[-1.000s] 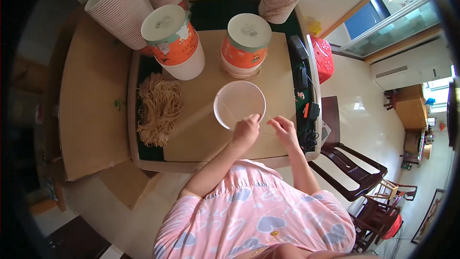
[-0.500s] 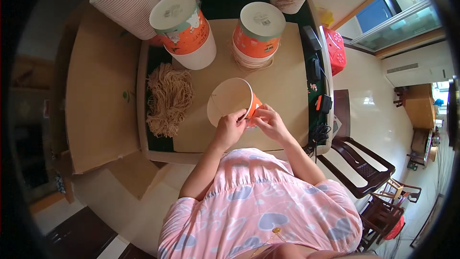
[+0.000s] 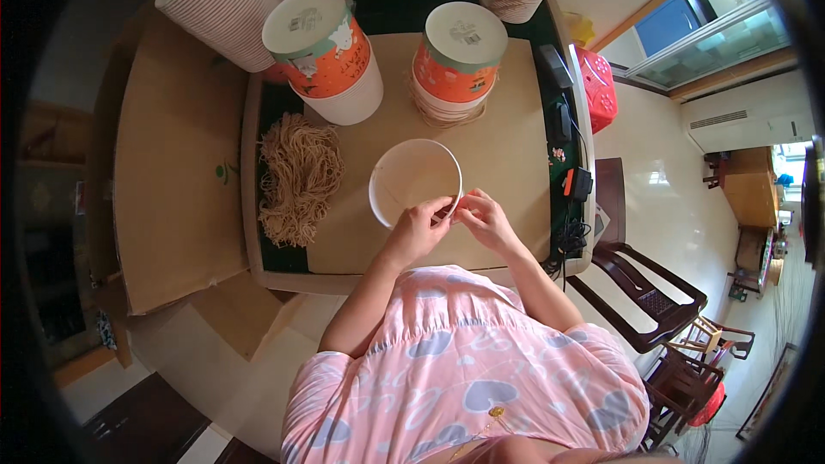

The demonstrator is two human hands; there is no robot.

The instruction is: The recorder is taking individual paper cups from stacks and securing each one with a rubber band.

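In front of me a white-lined paper bucket (image 3: 406,174) stands on the cardboard sheet with its round mouth facing up. My left hand (image 3: 419,230) is closed on the near right part of its rim, fingers reaching inside. Just outside the same stretch of rim is my right hand (image 3: 485,222), its fingertips pinched together close to the left ones. What the right fingertips hold, if anything, is too small to make out. To the left lies a loose bundle of beige cord (image 3: 301,176).
Upside-down orange-and-white paper buckets (image 3: 322,69) stand farther back, another pile (image 3: 460,64) having cord around its base. Tall nested bucket stacks (image 3: 219,9) rise behind. A cardboard box (image 3: 176,172) flanks the table's left; black chargers and cables (image 3: 574,236) line the right edge.
The bucket has tipped from leaning to more upright, so its orange outer side no longer shows. Both hands stay at the rim, with the fingers shifted slightly.
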